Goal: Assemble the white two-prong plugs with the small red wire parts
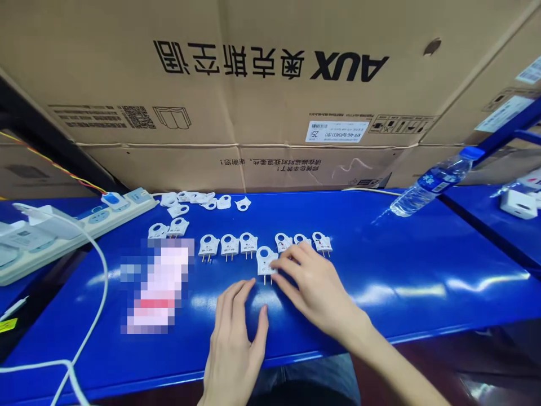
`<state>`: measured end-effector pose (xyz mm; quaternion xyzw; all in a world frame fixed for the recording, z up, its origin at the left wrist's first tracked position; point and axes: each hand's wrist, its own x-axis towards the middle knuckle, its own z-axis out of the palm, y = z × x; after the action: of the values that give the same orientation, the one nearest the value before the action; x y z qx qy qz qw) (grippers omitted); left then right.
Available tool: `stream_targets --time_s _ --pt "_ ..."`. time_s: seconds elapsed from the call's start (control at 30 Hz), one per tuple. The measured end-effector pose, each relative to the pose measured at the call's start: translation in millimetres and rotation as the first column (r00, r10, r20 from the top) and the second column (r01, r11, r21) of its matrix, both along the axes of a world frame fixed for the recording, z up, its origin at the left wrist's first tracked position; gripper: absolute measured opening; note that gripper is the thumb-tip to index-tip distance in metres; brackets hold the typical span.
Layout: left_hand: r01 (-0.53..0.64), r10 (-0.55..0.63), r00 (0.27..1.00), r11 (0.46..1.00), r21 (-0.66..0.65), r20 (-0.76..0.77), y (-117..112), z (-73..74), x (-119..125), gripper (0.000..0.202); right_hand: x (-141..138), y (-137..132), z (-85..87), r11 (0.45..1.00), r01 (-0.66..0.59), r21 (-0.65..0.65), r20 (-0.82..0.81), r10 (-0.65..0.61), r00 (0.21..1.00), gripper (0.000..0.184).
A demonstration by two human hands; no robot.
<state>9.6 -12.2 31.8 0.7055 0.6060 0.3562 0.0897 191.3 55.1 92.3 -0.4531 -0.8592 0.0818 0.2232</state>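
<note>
A white two-pin plug [264, 269] with a ring-shaped handle lies a little nearer to me than a row of similar plugs, pins pointing towards me. My right hand [306, 276] has thumb and fingertips closed at its right edge. Just below and left of this plug, my left hand [236, 332] is open, thumb apart from the fingers, with nothing in it. Three plugs, one of them a white plug [230, 246], stand in line to the left. Three more lie to the right, including a white plug [322, 242]; my right fingers partly cover one of them.
A loose pile of white ring-handled pieces [196, 197] lies at the back left. Power strips [97, 217] and a white cable [101, 282] run along the left. A pixelated pinkish sheet [163, 287] lies nearby. Behind are a large cardboard box [253, 113] and a tilted water bottle [435, 183].
</note>
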Motion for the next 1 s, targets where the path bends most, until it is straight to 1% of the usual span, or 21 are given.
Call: stream_targets --time_s 0.1,0.23,0.33,0.4,0.57,0.63,0.7,0.8,0.9,1.0 --pt "-0.006 0.006 1.0 1.0 0.01 0.023 -1 -0.3 -1 0.039 -4 -19 -14.5 0.998 -0.044 -0.039 -0.077 0.041 0.996 0.016" --pt "0.039 -0.039 0.999 0.999 -0.023 -0.008 -2 -0.3 -4 0.032 -5 -27 -31.0 0.995 -0.037 -0.095 -0.114 0.026 0.993 0.016" --pt "0.081 -0.082 0.997 0.996 -0.041 -0.012 -4 1.5 -7 0.029 -2 -27 -34.6 0.991 -0.045 -0.129 -0.109 0.031 0.994 0.015" --pt "0.098 -0.098 0.995 0.994 -0.053 -0.001 -5 3.4 -9 0.03 1 -27 -34.8 0.986 -0.048 -0.16 -0.136 0.026 0.99 0.014" --pt "0.092 -0.091 0.996 0.994 -0.065 0.007 -5 5.3 -14 0.03 7 -31 -37.1 0.968 -0.074 -0.238 -0.304 -0.002 0.953 0.019" --pt "0.091 -0.091 0.996 0.994 -0.057 0.0 -4 4.7 -14 0.03 9 -31 -39.2 0.966 -0.061 -0.25 -0.377 -0.039 0.925 0.019" --pt "0.089 -0.089 0.996 0.995 -0.052 -0.005 -4 4.6 -14 0.03 10 -31 -41.5 0.968 0.007 -0.249 -0.42 -0.114 0.901 0.02" --pt "0.103 -0.104 0.995 0.993 -0.059 -0.009 -4 6.4 -12 0.031 10 -30 -44.1 0.965 0.106 -0.24 -0.408 -0.199 0.891 0.027" --pt "0.122 -0.124 0.992 0.99 -0.076 -0.013 -4 9.3 -11 0.031 9 -30 -45.0 0.964 0.125 -0.235 -0.324 -0.199 0.925 0.036" --pt "0.104 -0.106 0.994 0.991 -0.085 -0.015 -6 10.9 -10 0.029 7 -30 -45.3 0.97 0.123 -0.21 -0.225 -0.171 0.959 0.041"
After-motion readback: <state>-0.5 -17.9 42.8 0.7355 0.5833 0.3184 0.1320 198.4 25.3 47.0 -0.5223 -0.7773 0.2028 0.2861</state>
